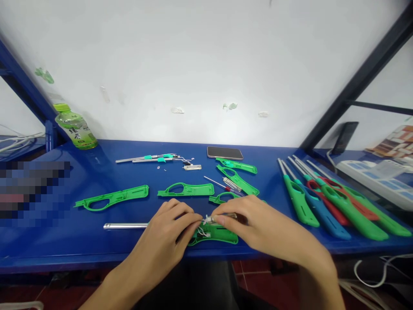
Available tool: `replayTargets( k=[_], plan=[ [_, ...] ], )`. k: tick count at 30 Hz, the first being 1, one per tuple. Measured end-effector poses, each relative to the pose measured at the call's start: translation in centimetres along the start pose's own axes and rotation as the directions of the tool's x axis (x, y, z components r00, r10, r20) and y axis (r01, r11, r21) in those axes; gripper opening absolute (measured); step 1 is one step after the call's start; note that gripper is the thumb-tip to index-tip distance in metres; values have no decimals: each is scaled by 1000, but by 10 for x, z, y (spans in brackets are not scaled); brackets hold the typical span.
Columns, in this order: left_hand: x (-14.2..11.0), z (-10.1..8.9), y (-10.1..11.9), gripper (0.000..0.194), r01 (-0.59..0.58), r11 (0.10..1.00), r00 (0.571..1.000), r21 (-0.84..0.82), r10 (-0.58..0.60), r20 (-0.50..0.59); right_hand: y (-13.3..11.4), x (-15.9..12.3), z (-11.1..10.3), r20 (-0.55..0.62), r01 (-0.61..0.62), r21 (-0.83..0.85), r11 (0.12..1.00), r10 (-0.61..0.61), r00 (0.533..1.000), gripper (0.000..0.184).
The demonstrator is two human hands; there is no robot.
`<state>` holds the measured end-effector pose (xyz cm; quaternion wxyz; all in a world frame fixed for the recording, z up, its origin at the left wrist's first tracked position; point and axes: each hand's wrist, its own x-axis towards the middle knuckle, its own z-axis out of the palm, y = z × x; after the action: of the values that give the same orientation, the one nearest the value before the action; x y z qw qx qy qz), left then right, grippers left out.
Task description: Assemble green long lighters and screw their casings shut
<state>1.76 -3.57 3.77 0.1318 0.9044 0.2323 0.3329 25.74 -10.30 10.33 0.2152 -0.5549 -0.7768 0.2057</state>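
Near the front of the table an opened green lighter handle shell (226, 234) lies under my hands. White wires (202, 232) show inside it, and a metal lighter tube (125, 225) sticks out to the left. My right hand (247, 215) is closed, pinching a clear lighter fuel tank (230, 216) with a white valve end just above the shell. My left hand (172, 226) has its fingers pressed together close to that valve, partly over the shell. What its fingertips hold is hidden.
Green half shells (187, 190), a screwdriver (216, 182), another fuel tank (192, 167) and tubes with wires (145, 158) lie behind my hands. Finished-looking lighters (303, 202) lie at right. A phone (225, 153) and a bottle (76, 129) are near the wall.
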Motion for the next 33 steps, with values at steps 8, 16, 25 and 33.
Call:
replayTargets(
  k=[8, 16, 25, 33],
  plan=[
    [-1, 0, -1, 17, -9, 1000, 1000, 8, 9, 0, 1, 1, -1, 14, -28, -2, 1000, 28, 999, 31],
    [0, 4, -3, 16, -40, 999, 998, 8, 41, -49, -1, 2, -4, 99, -93, 39, 995, 88, 991, 35],
    [0, 2, 0, 16, -63, 998, 996, 14, 64, -59, -4, 3, -4, 123, -91, 35, 995, 86, 989, 36],
    [0, 2, 0, 15, -56, 998, 996, 5, 56, -62, -3, 3, -4, 130, -95, 51, 994, 88, 988, 35]
  ],
)
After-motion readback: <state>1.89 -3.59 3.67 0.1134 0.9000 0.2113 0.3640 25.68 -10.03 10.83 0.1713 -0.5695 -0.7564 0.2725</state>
